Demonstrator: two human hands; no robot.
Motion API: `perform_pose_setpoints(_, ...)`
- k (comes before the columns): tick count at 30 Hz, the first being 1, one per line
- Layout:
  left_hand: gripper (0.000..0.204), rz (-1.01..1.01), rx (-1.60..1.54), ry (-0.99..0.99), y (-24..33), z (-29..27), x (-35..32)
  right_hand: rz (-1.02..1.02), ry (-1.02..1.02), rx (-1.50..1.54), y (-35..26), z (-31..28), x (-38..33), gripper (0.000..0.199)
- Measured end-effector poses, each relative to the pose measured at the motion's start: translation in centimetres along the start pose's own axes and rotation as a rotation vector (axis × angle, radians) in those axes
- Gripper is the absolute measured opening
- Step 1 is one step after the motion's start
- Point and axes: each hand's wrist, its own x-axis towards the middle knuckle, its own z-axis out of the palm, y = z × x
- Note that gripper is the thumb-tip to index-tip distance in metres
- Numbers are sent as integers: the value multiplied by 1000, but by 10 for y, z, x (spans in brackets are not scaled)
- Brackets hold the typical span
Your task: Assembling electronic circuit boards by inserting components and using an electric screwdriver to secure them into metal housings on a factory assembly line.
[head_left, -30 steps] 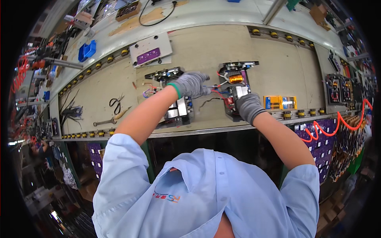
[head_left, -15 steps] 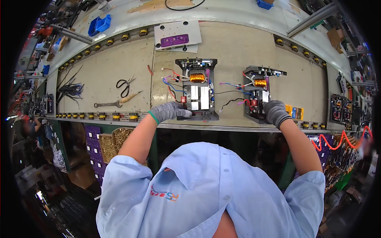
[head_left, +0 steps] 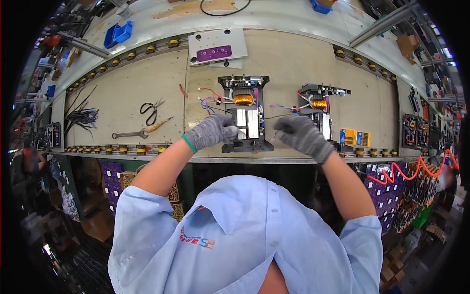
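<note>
My left hand [head_left: 211, 132], in a grey glove with a green cuff, lies over the front left side of an electronic unit with a copper coil [head_left: 243, 99] and white blocks. Its fingers are bent together; whatever they grip is hidden. Between this unit and a second one on the right, also with a copper coil [head_left: 319, 104], is my gloved right hand [head_left: 304, 136]. Its fingertips are closed on a dark wire [head_left: 273, 137], whose pale end hangs below them. That hand covers the second unit's front left part. Loose coloured wires [head_left: 205, 102] stick out from the first unit's left side.
A white plate with a purple panel [head_left: 214, 53] lies behind the units. To the left are scissors [head_left: 152, 111], a wrench [head_left: 128, 134], a pointed wooden-handled tool [head_left: 157, 125] and a cable bundle [head_left: 82, 116]. Small yellow packs [head_left: 355, 137] sit at the right. Rollers [head_left: 141, 148] line the bench edge.
My right hand has left the right unit's front right side and moved left into the gap between the units. My left hand has shifted slightly up and right, its fingers now bent over the unit's side.
</note>
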Motion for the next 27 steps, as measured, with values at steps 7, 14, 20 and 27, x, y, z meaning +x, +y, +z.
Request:
perform_pose_setpoints(7,38,239,408,66,28,-10,10,-61,-272,0,-17,53,50,27)
perform_pose_setpoints(14,38,366,326,581,17,-137,71,-83,88,-220,-34,98,21,17)
perform_pose_setpoints(20,53,158,986,895,21,-224,211,-38,161,-269,-40,101,26,18)
perform_pose_setpoints(27,72,-170,1006,513,68,-242,214,30,162,-326,-42,99,24,18)
